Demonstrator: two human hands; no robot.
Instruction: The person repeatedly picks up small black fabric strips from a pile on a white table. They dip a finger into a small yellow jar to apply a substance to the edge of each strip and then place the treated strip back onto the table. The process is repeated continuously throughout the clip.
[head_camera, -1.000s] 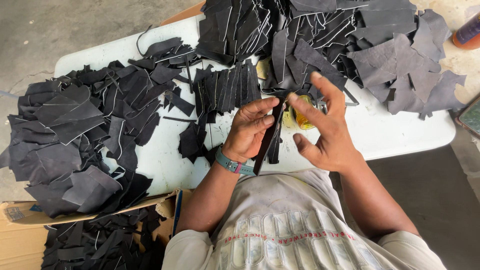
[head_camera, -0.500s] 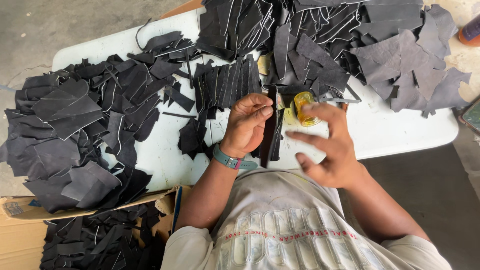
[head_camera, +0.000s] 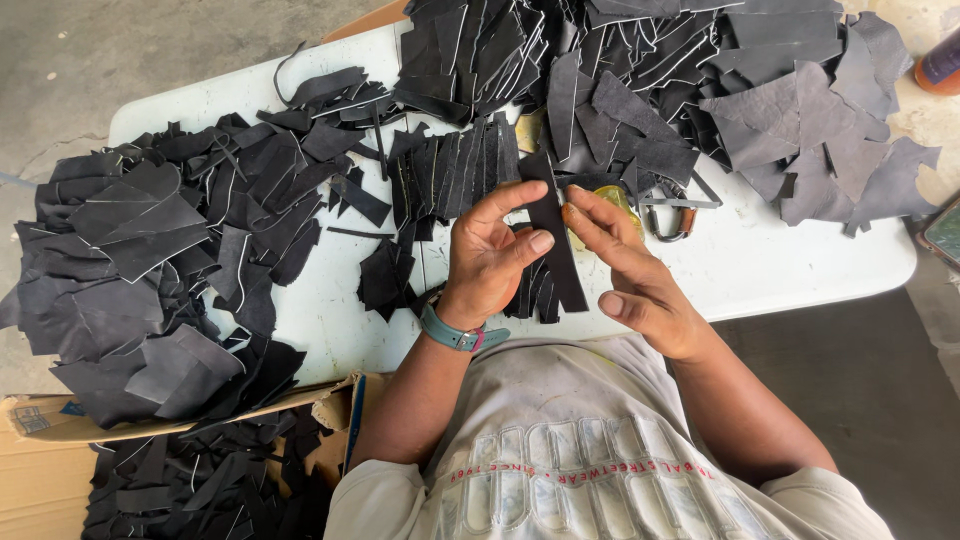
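My left hand and my right hand meet over the white table. Between them I hold a long black leather strip, upright and slightly tilted. The left thumb and fingers pinch its left edge. The right fingertips touch its upper right edge. A teal watch sits on my left wrist. Several more black strips lie in a row just beyond my left hand. A yellow object shows partly behind my right fingers.
Heaps of black leather offcuts cover the left and far side of the table. A cardboard box with more scraps stands at lower left. Scissors with brown handles lie right of my hands. A bottle sits at far right.
My right hand has come up from the table to the strip's upper edge. The strip is now held higher and more spread between both hands.
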